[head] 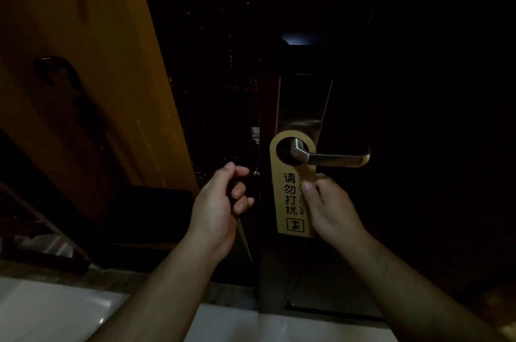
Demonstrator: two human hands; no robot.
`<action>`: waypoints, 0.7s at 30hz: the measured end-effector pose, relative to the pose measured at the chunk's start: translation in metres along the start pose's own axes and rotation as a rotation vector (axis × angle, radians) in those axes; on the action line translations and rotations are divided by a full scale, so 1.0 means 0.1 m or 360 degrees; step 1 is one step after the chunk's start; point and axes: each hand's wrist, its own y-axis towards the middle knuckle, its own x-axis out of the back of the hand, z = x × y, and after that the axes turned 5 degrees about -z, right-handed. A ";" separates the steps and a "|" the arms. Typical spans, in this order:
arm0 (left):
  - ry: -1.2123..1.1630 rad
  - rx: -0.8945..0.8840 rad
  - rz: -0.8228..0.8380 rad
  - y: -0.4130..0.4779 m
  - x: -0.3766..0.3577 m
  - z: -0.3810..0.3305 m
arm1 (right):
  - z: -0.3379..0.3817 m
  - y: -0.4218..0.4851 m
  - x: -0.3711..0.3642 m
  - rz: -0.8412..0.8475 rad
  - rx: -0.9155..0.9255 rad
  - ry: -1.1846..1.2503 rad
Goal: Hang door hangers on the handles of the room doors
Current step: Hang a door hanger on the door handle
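One tan door hanger (pixel 291 196) hangs near the middle of the frame, its round hole looped over one silver door handle (pixel 335 157) on the dark door (pixel 418 118). It reads "请勿打扰" and "DO NOT DISTURB". There are two hands. The right hand (pixel 329 207) pinches the hanger's right edge. The left hand (pixel 220 207), just left of it, is curled loosely and holds nothing.

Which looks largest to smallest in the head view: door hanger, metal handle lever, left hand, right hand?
1. Door hanger.
2-3. Left hand and right hand: alike, unranked.
4. Metal handle lever.
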 end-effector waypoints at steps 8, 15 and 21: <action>0.0051 0.0032 0.0054 0.00 -0.05 0.05 | -0.08 0.10 0.03 -0.0084 -0.0134 0.0095; 0.0057 0.0124 0.0124 0.03 -0.15 0.15 | -0.17 -0.01 0.25 -0.0094 -0.0083 0.0143; 0.0150 0.0181 0.0214 0.05 -0.34 0.23 | -0.13 -0.12 0.61 -0.0129 0.0058 0.0399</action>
